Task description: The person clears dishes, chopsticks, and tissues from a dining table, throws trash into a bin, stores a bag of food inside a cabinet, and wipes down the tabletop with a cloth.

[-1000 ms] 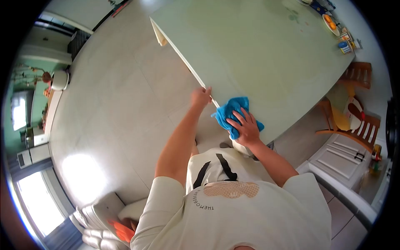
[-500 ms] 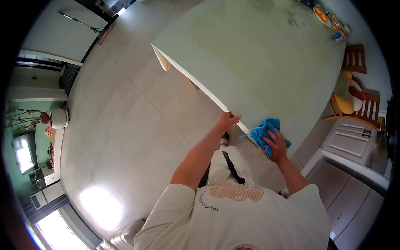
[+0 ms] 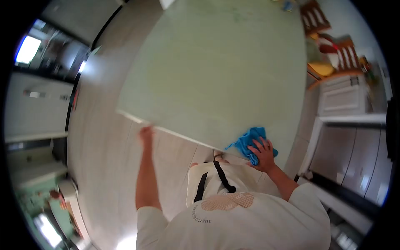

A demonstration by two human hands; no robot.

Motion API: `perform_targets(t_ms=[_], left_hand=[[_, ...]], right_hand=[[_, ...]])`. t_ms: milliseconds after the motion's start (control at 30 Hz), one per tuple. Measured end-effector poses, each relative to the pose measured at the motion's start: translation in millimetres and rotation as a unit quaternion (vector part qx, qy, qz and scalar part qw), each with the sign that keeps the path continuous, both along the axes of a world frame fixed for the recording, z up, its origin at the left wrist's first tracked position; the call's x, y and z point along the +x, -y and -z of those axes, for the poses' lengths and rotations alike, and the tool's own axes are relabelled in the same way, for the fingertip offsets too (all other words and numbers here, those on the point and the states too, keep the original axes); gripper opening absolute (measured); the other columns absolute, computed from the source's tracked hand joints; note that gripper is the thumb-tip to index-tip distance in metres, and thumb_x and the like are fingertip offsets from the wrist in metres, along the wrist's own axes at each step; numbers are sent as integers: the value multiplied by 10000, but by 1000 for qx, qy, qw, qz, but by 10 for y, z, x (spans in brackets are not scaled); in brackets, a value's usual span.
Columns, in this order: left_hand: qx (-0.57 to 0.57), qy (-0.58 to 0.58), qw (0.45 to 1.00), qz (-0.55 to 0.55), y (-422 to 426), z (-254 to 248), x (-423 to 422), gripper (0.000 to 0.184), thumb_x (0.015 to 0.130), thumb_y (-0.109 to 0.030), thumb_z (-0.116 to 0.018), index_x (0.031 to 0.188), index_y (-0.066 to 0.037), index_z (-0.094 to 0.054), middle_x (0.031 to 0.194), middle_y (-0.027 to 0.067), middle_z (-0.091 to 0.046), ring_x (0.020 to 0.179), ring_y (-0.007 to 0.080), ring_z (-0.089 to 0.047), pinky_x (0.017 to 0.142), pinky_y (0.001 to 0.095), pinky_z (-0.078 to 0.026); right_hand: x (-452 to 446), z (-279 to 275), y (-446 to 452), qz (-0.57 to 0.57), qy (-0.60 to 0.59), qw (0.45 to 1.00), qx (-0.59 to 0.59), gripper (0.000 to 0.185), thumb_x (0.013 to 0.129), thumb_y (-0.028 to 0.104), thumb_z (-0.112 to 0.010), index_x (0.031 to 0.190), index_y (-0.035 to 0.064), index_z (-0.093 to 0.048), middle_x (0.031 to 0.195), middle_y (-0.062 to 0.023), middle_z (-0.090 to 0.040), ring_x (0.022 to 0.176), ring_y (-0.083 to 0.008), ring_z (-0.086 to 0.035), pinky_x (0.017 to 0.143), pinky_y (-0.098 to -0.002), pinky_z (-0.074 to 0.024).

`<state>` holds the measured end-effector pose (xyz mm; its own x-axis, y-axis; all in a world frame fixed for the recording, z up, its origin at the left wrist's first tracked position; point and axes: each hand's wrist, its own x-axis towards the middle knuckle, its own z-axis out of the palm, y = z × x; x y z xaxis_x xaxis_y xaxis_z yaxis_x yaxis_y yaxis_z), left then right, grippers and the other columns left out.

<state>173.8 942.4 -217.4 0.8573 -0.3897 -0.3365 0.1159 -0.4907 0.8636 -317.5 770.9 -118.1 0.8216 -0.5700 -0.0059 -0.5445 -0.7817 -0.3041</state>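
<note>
A crumpled blue cloth (image 3: 250,141) lies on the near right corner of a pale green tabletop (image 3: 208,71). My right hand (image 3: 262,155) rests on top of it, fingers bent over the fabric and pressing it to the surface. At the table's white edge, farther left, is my left hand (image 3: 146,134). Motion blurs its fingers, so I cannot make out whether they hold the edge.
Wooden chairs (image 3: 349,58) with yellow seats stand at the table's right side. Past them is a white cabinet (image 3: 341,96). Light floor (image 3: 104,137) runs along the left. A small blue item (image 3: 287,6) sits at the far right of the tabletop.
My left hand has moved left along the table edge, away from the cloth. My right hand stays on the cloth. The whole view has turned, bringing the table's left corner nearer.
</note>
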Motion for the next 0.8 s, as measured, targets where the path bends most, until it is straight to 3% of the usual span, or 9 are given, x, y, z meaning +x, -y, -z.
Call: perform_targets(t_ms=[67, 100, 167, 267, 367, 500, 567, 667, 800], left_hand=[[211, 289, 934, 28, -84, -94, 624, 360, 831, -320, -643, 964, 10, -588, 908, 99, -621, 802, 265, -577, 736, 369, -472], [221, 354, 907, 58, -199, 46, 932, 520, 826, -364, -642, 1171, 4, -514, 1151, 146, -556, 1068, 297, -516, 921, 383, -418], [285, 345, 890, 92, -168, -45, 1324, 653, 828, -368, -635, 1315, -9, -389, 1286, 176, -453, 1224, 305, -401, 1030, 406, -329], [315, 279, 899, 123, -50, -42, 1690, 716, 844, -406, -602, 1365, -11, -309, 1341, 190, -405, 1262, 321, -362, 1038, 412, -321], [253, 220, 929, 154, 140, 202, 2060, 744, 862, -445, -553, 1393, -13, -263, 1395, 194, -349, 1286, 328, -338, 1048, 400, -306], [247, 181, 936, 174, 283, 194, 2285, 696, 873, -450, -522, 1361, 8, -330, 1398, 187, -356, 1278, 321, -361, 1043, 387, -310], [249, 186, 929, 199, 405, 314, 2540, 680, 870, -448, -527, 1341, 15, -368, 1383, 183, -381, 1262, 318, -386, 1035, 385, -319], [240, 118, 943, 195, 578, 366, 2565, 697, 853, -483, -536, 1308, 29, -409, 1345, 182, -432, 1224, 308, -430, 1007, 375, -346], [260, 170, 940, 140, 618, 217, 2358, 753, 827, -535, -546, 1292, 43, -416, 1302, 188, -471, 1179, 301, -469, 976, 366, -371]], right_hand=[[-70, -93, 52, -15, -17, 991, 134, 754, 736, 514, -636, 1340, 138, -385, 1396, -108, -350, 1321, -335, -256, 1079, -510, -125], [-138, -71, 48, 8, -14, 992, 127, 754, 736, 514, -636, 1340, 138, -385, 1396, -108, -350, 1321, -335, -256, 1079, -510, -125], [-298, 16, 38, 157, 123, 961, 191, 775, 738, 460, -650, 1349, 85, -356, 1388, -149, -347, 1314, -336, -263, 1073, -497, -142], [-718, 566, -50, 486, 103, 868, 2, 724, 809, 367, -606, 1371, 28, -302, 1392, -207, -338, 1298, -356, -301, 1062, -451, -224], [-883, 791, -184, 620, -50, 783, 10, 690, 843, 361, -570, 1372, 12, -296, 1367, -219, -372, 1275, -363, -340, 1038, -439, -277], [-894, 943, -211, 657, 22, 753, -27, 704, 840, 424, -563, 1369, 33, -312, 1352, -209, -395, 1254, -357, -367, 1021, -446, -296], [-690, 815, -187, 752, -44, 658, -1, 750, 799, 508, -582, 1346, 51, -350, 1317, -185, -434, 1221, -343, -402, 999, -452, -316], [-613, 732, -247, 788, -61, 612, 34, 832, 778, 632, -528, 1352, 57, -349, 1356, -164, -391, 1270, -321, -340, 1029, -474, -247], [-631, 791, -252, 784, -49, 619, 18, 835, 764, 652, -529, 1326, 53, -380, 1318, -155, -426, 1238, -322, -371, 1008, -485, -264]])
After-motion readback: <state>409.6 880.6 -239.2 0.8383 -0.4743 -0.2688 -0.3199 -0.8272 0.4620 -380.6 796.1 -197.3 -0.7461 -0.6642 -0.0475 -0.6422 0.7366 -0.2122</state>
